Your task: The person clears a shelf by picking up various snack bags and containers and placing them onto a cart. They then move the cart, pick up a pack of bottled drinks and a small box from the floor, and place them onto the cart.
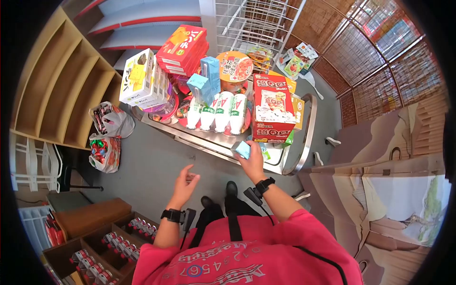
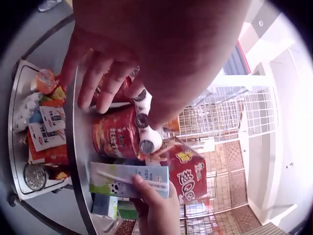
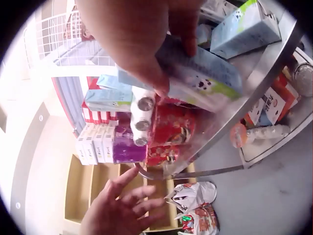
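In my right hand (image 1: 253, 163) is a light-blue drink carton (image 1: 242, 149) with a panda print and a straw along its side, held between thumb and fingers over the cart's front right corner. My left hand (image 1: 185, 184) is off the cart's front edge, fingers loosely bent and holding nothing. A second blue carton (image 3: 247, 30) lies on the cart near the held one. White bottles (image 1: 223, 114) lie in a row on red noodle tubs (image 2: 117, 131). Two more blue cartons (image 1: 211, 76) rest behind them. A red box (image 1: 273, 130) stands on the right.
The metal cart (image 1: 209, 150) also bears red snack boxes (image 1: 183, 50), white boxes (image 1: 140, 78) and a large noodle bowl (image 1: 235, 66). Its lower shelf (image 2: 18, 161) holds more goods. Filled plastic bags (image 1: 114, 121) sit on the floor by a wooden shelf (image 1: 61, 71); wooden bins (image 1: 90, 232) stand lower left.
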A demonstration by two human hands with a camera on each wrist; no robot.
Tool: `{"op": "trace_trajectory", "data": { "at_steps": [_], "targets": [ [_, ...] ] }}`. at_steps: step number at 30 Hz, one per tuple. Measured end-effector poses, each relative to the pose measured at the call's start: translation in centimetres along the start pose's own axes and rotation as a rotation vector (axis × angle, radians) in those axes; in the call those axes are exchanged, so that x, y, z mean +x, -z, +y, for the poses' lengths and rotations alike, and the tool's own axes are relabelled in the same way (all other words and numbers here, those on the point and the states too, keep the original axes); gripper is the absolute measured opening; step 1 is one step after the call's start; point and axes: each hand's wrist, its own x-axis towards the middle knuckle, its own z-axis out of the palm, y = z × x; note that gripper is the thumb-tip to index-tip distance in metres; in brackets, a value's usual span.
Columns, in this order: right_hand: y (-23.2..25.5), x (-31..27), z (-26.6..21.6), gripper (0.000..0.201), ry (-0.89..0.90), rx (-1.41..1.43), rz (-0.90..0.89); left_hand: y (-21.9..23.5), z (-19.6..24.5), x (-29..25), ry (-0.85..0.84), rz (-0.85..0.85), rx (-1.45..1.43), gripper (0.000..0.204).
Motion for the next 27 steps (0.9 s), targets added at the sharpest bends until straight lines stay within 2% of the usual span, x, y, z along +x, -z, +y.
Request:
{"op": "trace_trajectory", "data": {
  "at_steps": [2,6,8,10,14,16,19,22,23,24,26,27],
  "targets": [
    [-1.4,0.1,1.0,0.043,0.081,-0.16,0.06,1.3,-2.0,-1.3,0.005,0.044,0.051,0.04],
    [-3.1,-0.4,2.5,0.041,0.141,-0.195,0.134,3.2,-3.2,-3.7,0.123,0.105,0.037,0.037],
    [-3.7,-0.4,2.7,0.042,0.072,-0.157,0.17,3.7,-3.4,-4.8,0.16,0.142,0.037,0.037],
    [-4.3,-0.2,2.7,0.043,0.078,-0.119,0.194,4.3,-3.8,-5.1,0.181,0.153,0.052,0.035],
    [-6.5,-0.1,4.6,0.049,-0.236,0.136,0.248,5.0,-3.7,-5.1,0.156,0.179,0.063,0.034],
    [-6.5,-0.1,3.8,0.048,-0.249,0.144,0.266,5.5,-2.9,-4.9,0.145,0.171,0.071,0.033],
    [-6.9,0.0,4.8,0.049,-0.236,0.205,0.256,6.4,-2.4,-4.8,0.11,0.158,0.074,0.029],
    [-6.4,0.1,5.5,0.063,-0.214,0.12,0.196,7.3,-2.1,-4.9,0.093,0.166,0.095,0.029],
    [-6.3,0.2,6.2,0.072,-0.266,0.157,0.139,7.6,-1.9,-4.9,0.08,0.191,0.091,0.029],
    [-6.1,0.3,6.5,0.073,-0.194,0.082,0.123,7.9,-1.7,-5.0,0.068,0.187,0.131,0.029],
    [-5.1,0.2,6.9,0.073,-0.154,0.117,0.062,8.4,-1.1,-5.5,0.048,0.206,0.168,0.029],
    [-5.2,0.0,8.6,0.073,-0.174,0.074,0.019,8.6,-0.7,-5.6,0.064,0.198,0.177,0.032]
  ]
}}
